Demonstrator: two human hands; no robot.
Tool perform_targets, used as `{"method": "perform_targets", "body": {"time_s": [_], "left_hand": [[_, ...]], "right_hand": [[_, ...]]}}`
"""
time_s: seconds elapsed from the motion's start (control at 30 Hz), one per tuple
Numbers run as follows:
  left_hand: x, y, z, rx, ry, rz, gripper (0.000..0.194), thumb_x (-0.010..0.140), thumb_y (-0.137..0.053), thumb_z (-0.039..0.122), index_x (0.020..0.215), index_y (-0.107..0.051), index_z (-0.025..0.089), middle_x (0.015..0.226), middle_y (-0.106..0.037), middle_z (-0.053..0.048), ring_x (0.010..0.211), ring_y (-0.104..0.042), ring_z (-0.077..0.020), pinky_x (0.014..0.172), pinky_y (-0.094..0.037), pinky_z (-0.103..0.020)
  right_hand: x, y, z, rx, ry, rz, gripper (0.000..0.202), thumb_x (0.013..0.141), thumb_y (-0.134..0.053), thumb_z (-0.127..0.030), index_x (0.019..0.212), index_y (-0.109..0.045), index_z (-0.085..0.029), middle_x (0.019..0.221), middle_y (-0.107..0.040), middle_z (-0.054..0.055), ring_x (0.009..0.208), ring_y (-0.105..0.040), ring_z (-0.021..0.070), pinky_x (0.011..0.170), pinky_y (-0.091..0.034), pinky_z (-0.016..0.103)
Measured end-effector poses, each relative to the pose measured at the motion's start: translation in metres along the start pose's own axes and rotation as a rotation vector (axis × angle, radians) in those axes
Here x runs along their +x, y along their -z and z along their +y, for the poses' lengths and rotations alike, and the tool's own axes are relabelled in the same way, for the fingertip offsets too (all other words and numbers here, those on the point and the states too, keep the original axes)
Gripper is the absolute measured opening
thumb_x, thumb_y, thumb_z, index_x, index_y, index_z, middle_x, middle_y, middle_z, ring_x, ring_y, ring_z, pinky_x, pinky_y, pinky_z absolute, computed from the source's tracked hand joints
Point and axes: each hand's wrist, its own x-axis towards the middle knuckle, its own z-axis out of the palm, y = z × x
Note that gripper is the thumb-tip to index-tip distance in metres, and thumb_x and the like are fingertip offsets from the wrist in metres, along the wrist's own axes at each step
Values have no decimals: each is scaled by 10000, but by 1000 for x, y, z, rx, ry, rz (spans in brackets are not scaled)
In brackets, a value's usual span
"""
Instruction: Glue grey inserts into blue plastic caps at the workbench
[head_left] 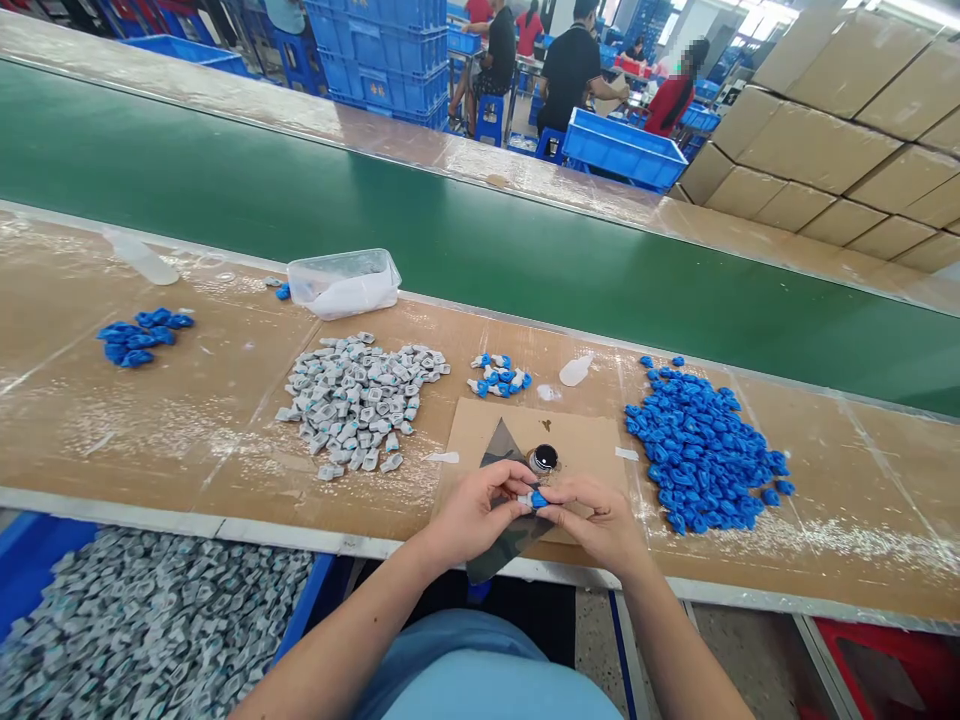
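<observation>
Blue and whitish, the small two-tone plastic piece sits low in the frame, just right of centre, with both hands on it. Left hand has the pale end pinched between thumb and fingers, right hand is pinching the blue end, fingertips nearly meeting.

Right under the hands there's a dark camo-patterned pointed sheet, partly lying on a flat tan cardboard square. A little round container with a glossy black top is on the cardboard too, just beyond the fingers. Above that, near the middle of the frame, you've got a small cluster of blue-and-white pieces that look much like the held one, plus a flat whitish plastic bit to their right.

Big heap of grey pieces with teal spots left of centre, big heap of bright blue pieces on the right. Smaller bunch of blue pieces far left, and a clear plastic tub behind the grey heap. Lower left corner is a blue bin loaded with more grey ones.

Green conveyor belt cuts across the upper part, brown cardboard boxes are stacked upper right.
</observation>
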Motion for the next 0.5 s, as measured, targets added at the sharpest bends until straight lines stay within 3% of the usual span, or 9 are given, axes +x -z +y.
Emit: {"method": "perform_targets", "body": {"time_s": [0.17,0.27,0.37,0.5], "left_hand": [[-1,-11,-1,-108,32,50,168,723,-678,255,844,-597,171,795,-644,-22,770,-621,-138,749,-510,-268],[4,-13,-2,-131,84,64,205,707,-697,291,842,-599,173,786,-649,-23,766,-625,-143,740,-515,-275],[20,-2,-1,-88,100,118,238,679,-700,304,852,-604,173,788,-660,-28,765,-629,-154,743,-516,-292],[55,27,6,110,54,366,218,642,-678,286,810,-596,174,765,-639,-20,736,-610,-159,753,-509,-315]], "right_hand": [[-9,-10,2,72,-79,120,93,739,-735,-228,819,-751,-272,735,-738,-1,623,-680,131,558,-552,216],[-10,-7,6,22,-76,111,107,775,-703,-269,874,-745,-272,838,-749,19,733,-696,156,655,-566,263],[-9,16,16,-187,-46,130,135,818,-644,-323,890,-735,-255,890,-745,39,828,-681,182,757,-539,317],[-12,67,40,-751,-195,426,232,850,-534,-335,805,-723,-209,790,-731,74,742,-639,218,710,-476,362]]}}
